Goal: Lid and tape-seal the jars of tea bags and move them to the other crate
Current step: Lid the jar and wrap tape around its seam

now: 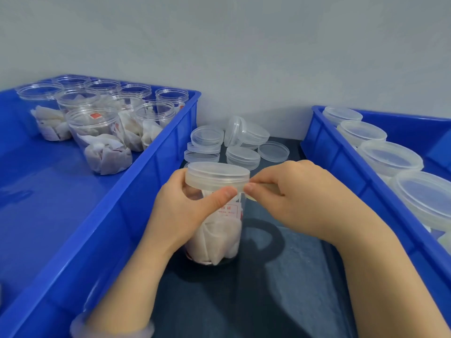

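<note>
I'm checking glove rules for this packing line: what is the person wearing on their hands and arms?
No gloves: the left hand and right hand are bare, with no ring or watch in view. A pale sleeve cuff shows on the left forearm; the right forearm is bare to the frame's edge.

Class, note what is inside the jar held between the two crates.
White tea bags fill the lower half of the jar, with a red-printed paper tag above them. The left hand and the lid cover the upper contents, so how high they reach cannot be seen.
</note>
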Demonstrator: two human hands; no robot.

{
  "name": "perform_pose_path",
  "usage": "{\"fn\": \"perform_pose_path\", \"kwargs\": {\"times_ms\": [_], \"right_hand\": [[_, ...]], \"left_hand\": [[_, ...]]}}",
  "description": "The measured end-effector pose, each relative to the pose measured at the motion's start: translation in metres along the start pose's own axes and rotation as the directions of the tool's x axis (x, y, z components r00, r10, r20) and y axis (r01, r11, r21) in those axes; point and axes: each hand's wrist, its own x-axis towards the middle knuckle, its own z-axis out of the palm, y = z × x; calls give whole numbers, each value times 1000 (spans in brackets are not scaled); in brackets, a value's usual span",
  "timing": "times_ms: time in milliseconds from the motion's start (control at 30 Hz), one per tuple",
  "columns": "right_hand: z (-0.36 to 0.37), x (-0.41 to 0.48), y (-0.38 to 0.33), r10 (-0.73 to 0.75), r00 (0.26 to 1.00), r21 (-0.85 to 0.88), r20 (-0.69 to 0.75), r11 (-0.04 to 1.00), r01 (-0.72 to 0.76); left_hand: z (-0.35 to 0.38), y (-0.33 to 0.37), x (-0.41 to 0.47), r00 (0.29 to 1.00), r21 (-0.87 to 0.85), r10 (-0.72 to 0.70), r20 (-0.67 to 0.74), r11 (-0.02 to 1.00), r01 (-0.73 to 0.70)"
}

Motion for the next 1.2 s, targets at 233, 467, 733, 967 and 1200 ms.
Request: {"fn": "perform_pose_path", "kwargs": {"times_ms": [233, 467, 733, 967, 1200], "right_hand": [[-5, -2, 5, -36, 989, 293, 140, 956, -6], [-6, 1, 24, -53, 995, 526, -82, 846, 88], [5, 9, 24, -6, 998, 530, -57, 847, 36], [8, 12, 25, -3, 1000, 513, -16, 859, 11], [12, 14, 25, -29, 999, 463, 42, 886, 6]], "left_hand": [[0, -4, 2, 997, 7, -13, -73, 1000, 14], [-9, -3, 6, 985, -234, -130, 116, 960, 154], [-9, -4, 5, 959, -345, -105, 264, 918, 196], [-8, -5, 4, 946, -366, -84, 312, 909, 202], [-8, -10, 1, 913, -398, -121, 390, 872, 285]]}}
